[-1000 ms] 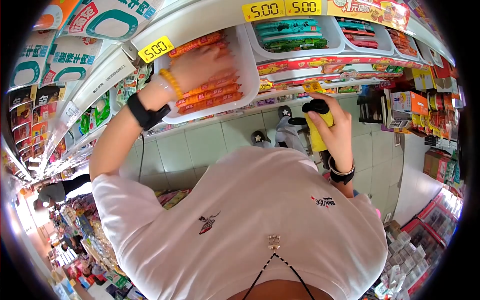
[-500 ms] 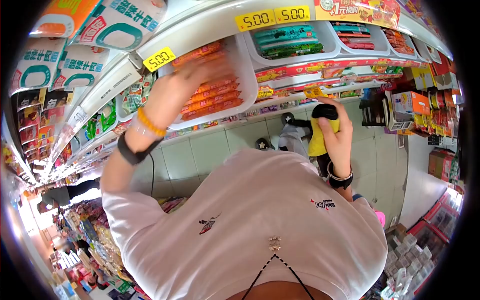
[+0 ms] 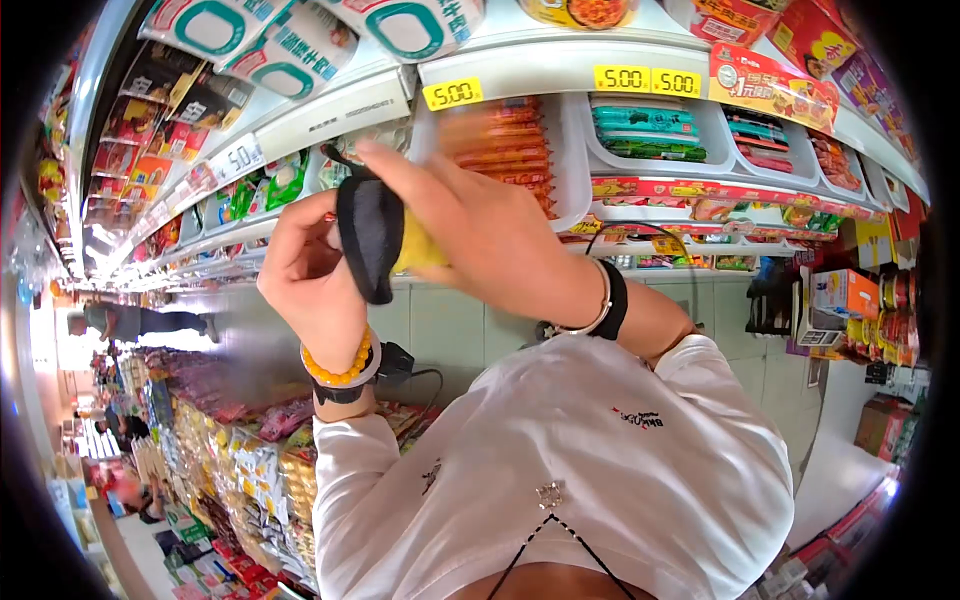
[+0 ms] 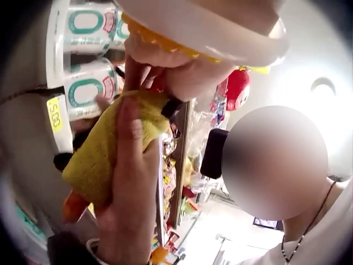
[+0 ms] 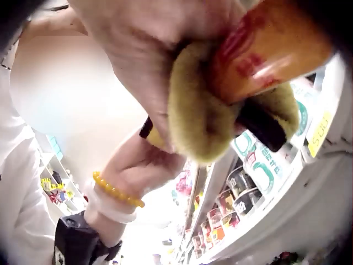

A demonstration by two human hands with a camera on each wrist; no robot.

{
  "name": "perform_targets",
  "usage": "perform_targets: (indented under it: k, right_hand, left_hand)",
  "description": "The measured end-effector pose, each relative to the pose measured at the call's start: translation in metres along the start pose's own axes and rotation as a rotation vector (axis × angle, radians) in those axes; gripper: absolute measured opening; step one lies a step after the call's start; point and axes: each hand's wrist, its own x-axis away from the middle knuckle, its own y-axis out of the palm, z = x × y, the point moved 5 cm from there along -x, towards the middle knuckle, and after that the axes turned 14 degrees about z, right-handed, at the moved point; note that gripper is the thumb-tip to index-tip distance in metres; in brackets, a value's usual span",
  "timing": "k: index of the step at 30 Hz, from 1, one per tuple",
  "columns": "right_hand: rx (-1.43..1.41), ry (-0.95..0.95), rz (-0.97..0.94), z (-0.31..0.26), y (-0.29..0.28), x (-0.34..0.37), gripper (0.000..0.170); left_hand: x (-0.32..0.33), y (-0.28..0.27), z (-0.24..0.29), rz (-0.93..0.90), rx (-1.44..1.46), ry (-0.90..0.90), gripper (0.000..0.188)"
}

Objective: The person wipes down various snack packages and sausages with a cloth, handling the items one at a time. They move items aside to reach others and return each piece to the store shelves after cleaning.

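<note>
A yellow fuzzy piece [image 3: 420,250] with a dark lining [image 3: 372,235] is between the two hands, in front of the shelf. My left hand [image 3: 315,275], wearing yellow beads, pinches its dark edge with curled fingers. From the other side my right hand [image 3: 490,220] grips it, slightly blurred; in the left wrist view the right thumb lies along the yellow cloth [image 4: 94,160]. An orange-wrapped stick [image 5: 265,49] pokes out of the cloth's fold in the right wrist view. The cloth hides its other end.
A white tray [image 3: 572,160] of orange-wrapped sticks lies just beyond the hands, beside a tray of teal and green packs [image 3: 645,130]. Yellow price tags [image 3: 452,94] line the shelf edge. Bagged goods [image 3: 240,440] stand at lower left; a person [image 3: 150,320] is farther off.
My left hand has left the tray of orange sticks and taken hold of the dark edge. My right hand has brought the yellow piece leftward to meet it. The view has turned left.
</note>
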Motion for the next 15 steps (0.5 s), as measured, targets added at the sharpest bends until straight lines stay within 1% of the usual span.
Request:
perform_targets:
  k: [2, 3, 4, 6, 7, 8, 10, 11, 13, 14, 15]
  right_hand:
    - [0.078, 0.035, -0.108, 0.007, 0.016, 0.009, 0.07]
    - [0.079, 0.015, -0.113, 0.009, 0.016, 0.015, 0.067]
    - [0.079, 0.046, -0.16, 0.01, 0.013, 0.021, 0.065]
    - [0.13, 0.107, -0.267, 0.017, 0.004, 0.034, 0.063]
    - [0.185, 0.139, -0.326, 0.022, -0.003, 0.042, 0.062]
    - [0.242, 0.173, -0.382, 0.027, -0.011, 0.05, 0.061]
    - [0.269, 0.166, -0.352, 0.034, -0.03, 0.069, 0.058]
    - [0.28, 0.16, -0.345, 0.038, -0.043, 0.077, 0.057]
    - [0.353, 0.302, -0.268, 0.053, -0.078, 0.094, 0.053]
    - [0.281, 0.548, -0.086, 0.055, -0.105, 0.094, 0.053]
    - [0.31, 0.579, 0.111, 0.061, -0.126, 0.103, 0.053]
  left_hand:
    - [0.006, -0.003, -0.011, -0.031, 0.089, -0.103, 0.027]
    - [0.011, -0.008, -0.015, -0.06, -0.016, -0.097, 0.027]
    - [0.016, -0.006, -0.019, -0.083, 0.074, -0.095, 0.025]
    - [0.021, -0.006, -0.032, -0.147, 0.026, -0.034, 0.024]
    - [0.021, -0.004, -0.033, -0.198, 0.167, -0.162, 0.023]
    - [0.018, -0.01, -0.048, -0.148, 0.156, -0.201, 0.022]
    - [0.016, 0.001, -0.054, -0.247, 0.22, -0.291, 0.017]
    - [0.009, 0.001, -0.061, -0.212, 0.237, -0.292, 0.017]
    - [-0.018, -0.006, -0.083, -0.153, 0.261, -0.298, 0.018]
    - [-0.033, -0.01, -0.097, -0.114, 0.227, -0.388, 0.014]
    - [-0.039, 0.001, -0.108, -0.208, 0.178, -0.419, 0.014]
